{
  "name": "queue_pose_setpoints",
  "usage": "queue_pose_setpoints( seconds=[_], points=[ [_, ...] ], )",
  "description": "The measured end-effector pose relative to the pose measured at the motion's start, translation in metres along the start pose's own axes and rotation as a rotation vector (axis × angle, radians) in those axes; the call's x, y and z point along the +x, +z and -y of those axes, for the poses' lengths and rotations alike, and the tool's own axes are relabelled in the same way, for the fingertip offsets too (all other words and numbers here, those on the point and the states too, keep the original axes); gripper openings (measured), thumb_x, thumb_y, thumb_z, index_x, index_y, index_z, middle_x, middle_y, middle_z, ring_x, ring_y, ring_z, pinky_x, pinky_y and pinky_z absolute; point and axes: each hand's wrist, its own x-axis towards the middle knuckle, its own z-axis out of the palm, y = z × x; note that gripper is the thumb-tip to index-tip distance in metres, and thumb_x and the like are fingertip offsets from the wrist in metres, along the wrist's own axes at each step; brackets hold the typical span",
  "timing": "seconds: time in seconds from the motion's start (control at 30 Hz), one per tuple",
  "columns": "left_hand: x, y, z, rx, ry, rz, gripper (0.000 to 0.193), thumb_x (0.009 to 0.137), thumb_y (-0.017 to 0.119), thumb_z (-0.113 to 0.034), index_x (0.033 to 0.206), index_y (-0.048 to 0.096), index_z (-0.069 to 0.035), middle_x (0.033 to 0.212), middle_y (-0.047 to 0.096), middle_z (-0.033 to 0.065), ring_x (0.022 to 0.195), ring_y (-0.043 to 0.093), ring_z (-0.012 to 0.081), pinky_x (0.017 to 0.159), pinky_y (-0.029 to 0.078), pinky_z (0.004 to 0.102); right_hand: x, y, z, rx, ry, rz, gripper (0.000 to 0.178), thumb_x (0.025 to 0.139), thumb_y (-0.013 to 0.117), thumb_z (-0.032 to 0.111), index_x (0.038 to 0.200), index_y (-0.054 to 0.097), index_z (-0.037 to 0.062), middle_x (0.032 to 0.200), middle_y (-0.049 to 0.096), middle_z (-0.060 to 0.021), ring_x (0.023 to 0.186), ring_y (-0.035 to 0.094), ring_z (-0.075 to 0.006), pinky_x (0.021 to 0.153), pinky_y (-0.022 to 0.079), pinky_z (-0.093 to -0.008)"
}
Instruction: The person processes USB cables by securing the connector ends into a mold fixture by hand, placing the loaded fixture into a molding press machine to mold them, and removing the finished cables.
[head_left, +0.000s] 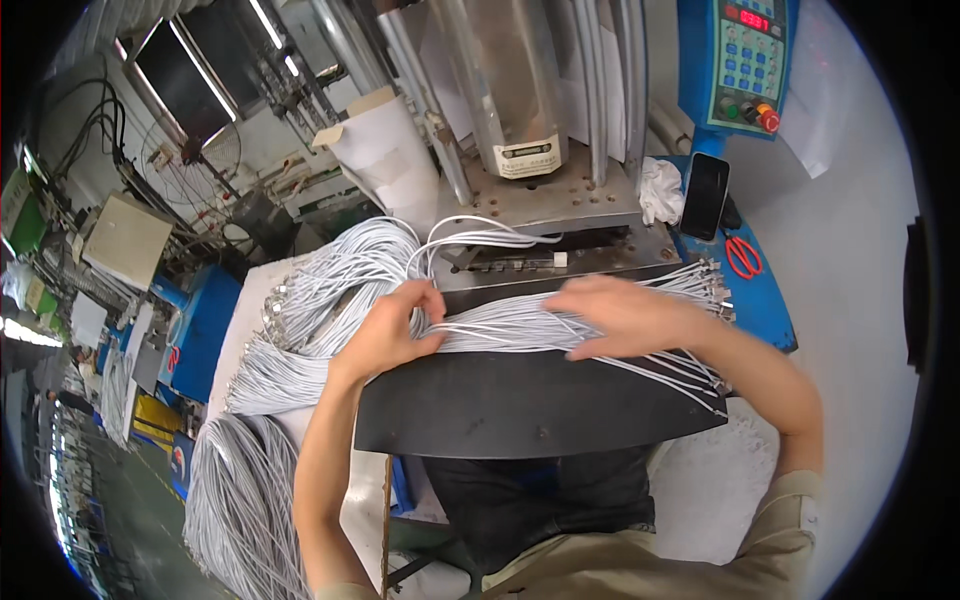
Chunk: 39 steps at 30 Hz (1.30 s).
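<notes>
A bundle of thin white cables (500,325) lies across a black board (540,405) in front of me, with small metal connectors (715,290) at its right end. My left hand (385,330) is curled round the bundle's left part, thumb and fingers on either side of it. Over the right half of the bundle is my right hand (625,315), slightly blurred, with its fingers stretched and the thumb apart. Behind the hands, a few white cables reach into the slot of a press (535,205), near a small white block (560,260).
Heaps of white cables (345,265) lie at left on a pale table, and grey cables (235,490) hang below. At right are a blue control panel (748,70), a black phone (705,195), red-handled scissors (743,257) and a crumpled white cloth (660,190). Metal columns flank the press.
</notes>
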Motion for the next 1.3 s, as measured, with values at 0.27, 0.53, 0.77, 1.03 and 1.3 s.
queue_pose_setpoints(
  seconds=[0.27,0.53,0.77,1.03,1.3],
  points=[
    [-0.002,0.011,0.012,0.115,0.104,-0.055,0.022,0.076,0.083,-0.003,0.092,0.069,0.002,0.086,0.067,0.0116,0.093,0.065,0.0301,0.108,0.048,0.0426,0.032,0.048,0.012,-0.420,0.244,-0.026,0.028,0.085,0.074,0.022,0.104,0.071,0.0023,0.108,0.060,-0.0154,0.111,0.058,-0.0337,0.095,0.047,-0.0450],
    [-0.002,0.016,0.016,0.154,0.149,-0.071,0.017,0.080,0.084,-0.008,0.091,0.075,0.001,0.084,0.068,0.0127,0.089,0.064,0.0302,0.115,0.044,0.0478,-0.064,-0.040,0.011,-0.402,0.461,-0.003,0.021,0.078,0.076,0.020,0.096,0.072,0.0092,0.105,0.060,-0.0115,0.109,0.056,-0.0334,0.091,0.046,-0.0486],
    [-0.006,0.027,0.013,0.065,0.049,-0.132,0.018,0.079,0.084,-0.004,0.092,0.073,0.002,0.087,0.067,0.0133,0.087,0.065,0.0271,0.119,0.039,0.0478,-0.104,-0.015,0.016,-0.701,0.423,-0.223,0.025,0.070,0.078,0.011,0.091,0.067,0.0070,0.108,0.061,-0.0099,0.112,0.057,-0.0327,0.105,0.043,-0.0526],
    [-0.007,0.051,-0.016,0.175,0.037,-0.331,0.018,0.076,0.083,-0.002,0.089,0.070,0.001,0.080,0.067,0.0109,0.078,0.064,0.0241,0.095,0.054,0.0396,-0.127,-0.006,0.000,-0.783,0.459,-0.377,0.028,0.067,0.077,0.007,0.092,0.064,0.0038,0.119,0.062,-0.0127,0.120,0.055,-0.0342,0.112,0.039,-0.0551],
    [-0.016,0.051,-0.042,-0.182,-0.163,-0.323,0.024,0.077,0.086,-0.005,0.095,0.069,-0.002,0.084,0.068,0.0010,0.076,0.061,0.0098,0.073,0.052,0.0283,-0.126,-0.003,0.002,-0.806,0.509,-0.400,0.025,0.070,0.073,0.002,0.093,0.064,0.0019,0.117,0.062,-0.0146,0.117,0.058,-0.0362,0.109,0.043,-0.0521]
  ],
)
